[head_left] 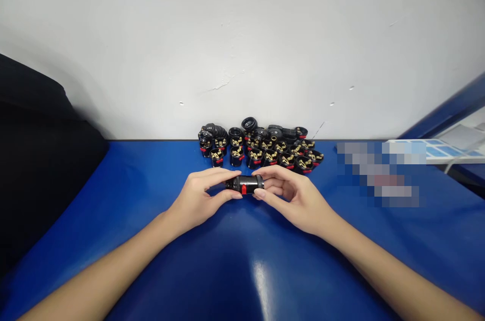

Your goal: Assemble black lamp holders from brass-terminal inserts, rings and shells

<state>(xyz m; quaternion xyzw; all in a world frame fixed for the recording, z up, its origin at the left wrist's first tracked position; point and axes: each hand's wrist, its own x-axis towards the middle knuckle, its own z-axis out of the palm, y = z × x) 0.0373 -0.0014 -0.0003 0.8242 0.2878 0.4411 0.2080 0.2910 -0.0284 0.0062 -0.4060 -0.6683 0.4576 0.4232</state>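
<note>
Between my two hands lies a black electrical connector (pixel 250 185) with a red tab on its side, held sideways just above the blue table. My left hand (pixel 202 194) closes thumb and fingers around its narrower left end. At the wider right end, the fingers and thumb of my right hand (pixel 293 194) grip the rim. Just behind are several open black connector parts (pixel 255 158) with brass contacts inside and red tabs, standing in rough rows. Black rounded housings (pixel 275 132) lie at the back of that group.
The blue table (pixel 182 280) meets a white wall (pixel 242 33) behind the parts. A black covered object (pixel 41 159) stands at the left. To the right are a blurred-out item (pixel 379 174) and a blue-and-white panel (pixel 447 149), with a blue frame bar (pixel 450 106) beyond.
</note>
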